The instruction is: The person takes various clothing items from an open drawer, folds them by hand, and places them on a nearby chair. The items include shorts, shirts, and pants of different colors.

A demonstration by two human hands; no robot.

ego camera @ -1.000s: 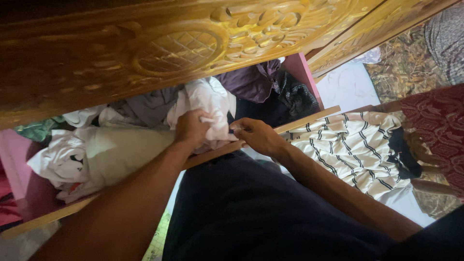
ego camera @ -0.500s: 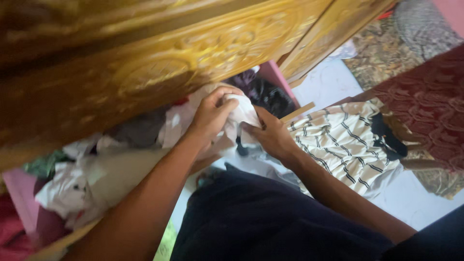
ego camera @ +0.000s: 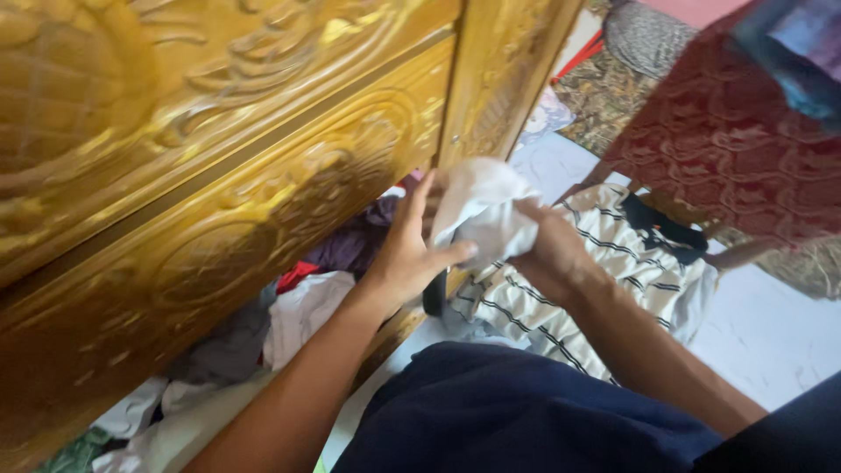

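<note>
home bedroom | carved golden wardrobe [ego camera: 219,149] | piled clothes [ego camera: 298,311]

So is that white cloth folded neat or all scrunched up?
Scrunched up. The white cloth sits bunched and wrinkled between the left hand and the right hand, with no flat folds showing.

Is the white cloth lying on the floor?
No, both hands, left hand and right hand, hold the crumpled white cloth up.

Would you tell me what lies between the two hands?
In the head view, a bunched white cloth lies between the left hand and right hand, both gripping it.
</note>
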